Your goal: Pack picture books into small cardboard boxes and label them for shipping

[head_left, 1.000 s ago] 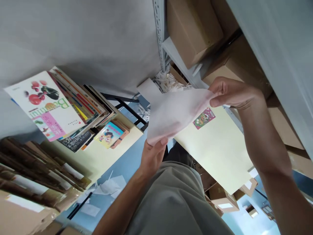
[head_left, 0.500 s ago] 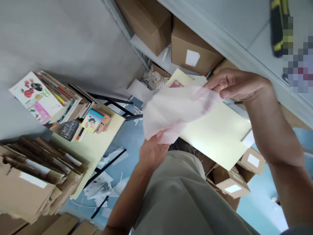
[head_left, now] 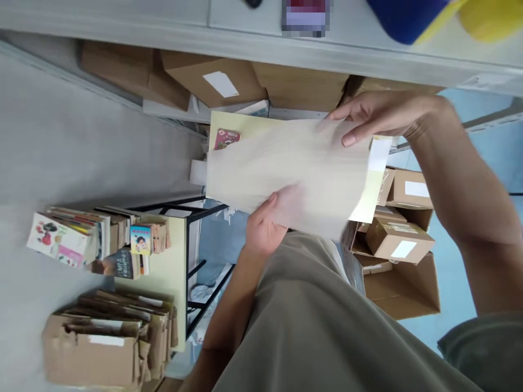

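Note:
A thin, see-through white sheet of paper (head_left: pixel 253 163) is spread in front of me, slightly rippled. My left hand (head_left: pixel 266 231) grips its near edge, thumb on top and fingers showing faintly through from underneath. At the far right edge, my right hand (head_left: pixel 379 117) has the sheet between thumb and fingers. Beneath it lies a pale yellow tabletop (head_left: pixel 245 121), mostly covered. A small pink-red booklet or card (head_left: pixel 227 139) sits at that table's left end, partly hidden by the sheet.
Cardboard boxes (head_left: pixel 220 79) line a shelf along the far side, under a grey ledge (head_left: pixel 143 24). Open and closed cartons (head_left: pixel 400 239) stand at the right. On the left are stacked books (head_left: pixel 61 239) and folded cardboard (head_left: pixel 93 354) on another yellow table (head_left: pixel 171 272).
The paper has gone from bunched and folded to spread nearly flat, with both hands still on it. My view has turned, so the far shelf now runs almost level.

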{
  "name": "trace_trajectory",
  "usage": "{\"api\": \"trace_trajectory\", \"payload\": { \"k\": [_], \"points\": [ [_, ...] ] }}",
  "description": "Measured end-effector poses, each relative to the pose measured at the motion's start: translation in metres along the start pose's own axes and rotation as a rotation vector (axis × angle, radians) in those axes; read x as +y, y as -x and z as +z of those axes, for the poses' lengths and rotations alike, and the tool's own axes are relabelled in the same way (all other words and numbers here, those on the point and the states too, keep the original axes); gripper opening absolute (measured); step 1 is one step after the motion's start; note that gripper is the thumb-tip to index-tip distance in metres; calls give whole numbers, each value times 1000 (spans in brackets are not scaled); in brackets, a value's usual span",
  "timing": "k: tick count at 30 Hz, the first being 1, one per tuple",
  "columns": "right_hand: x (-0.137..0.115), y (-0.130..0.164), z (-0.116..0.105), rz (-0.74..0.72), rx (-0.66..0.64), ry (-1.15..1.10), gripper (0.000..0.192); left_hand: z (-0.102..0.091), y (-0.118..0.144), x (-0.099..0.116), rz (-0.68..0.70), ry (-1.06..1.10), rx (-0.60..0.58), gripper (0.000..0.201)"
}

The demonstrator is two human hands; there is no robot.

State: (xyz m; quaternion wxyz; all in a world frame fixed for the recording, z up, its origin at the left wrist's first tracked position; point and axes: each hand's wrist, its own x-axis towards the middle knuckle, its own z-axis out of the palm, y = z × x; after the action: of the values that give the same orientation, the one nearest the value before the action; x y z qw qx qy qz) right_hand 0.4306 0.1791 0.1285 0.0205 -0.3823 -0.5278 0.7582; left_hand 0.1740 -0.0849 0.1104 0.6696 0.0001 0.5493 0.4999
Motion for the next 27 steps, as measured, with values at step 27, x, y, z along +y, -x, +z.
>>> {"api": "trace_trajectory", "payload": {
  "k": [27],
  "points": [
    [314, -10, 8, 321, 1177, 178, 11, -109, -201, 10, 277, -1811, 21, 75]
  ]
}}
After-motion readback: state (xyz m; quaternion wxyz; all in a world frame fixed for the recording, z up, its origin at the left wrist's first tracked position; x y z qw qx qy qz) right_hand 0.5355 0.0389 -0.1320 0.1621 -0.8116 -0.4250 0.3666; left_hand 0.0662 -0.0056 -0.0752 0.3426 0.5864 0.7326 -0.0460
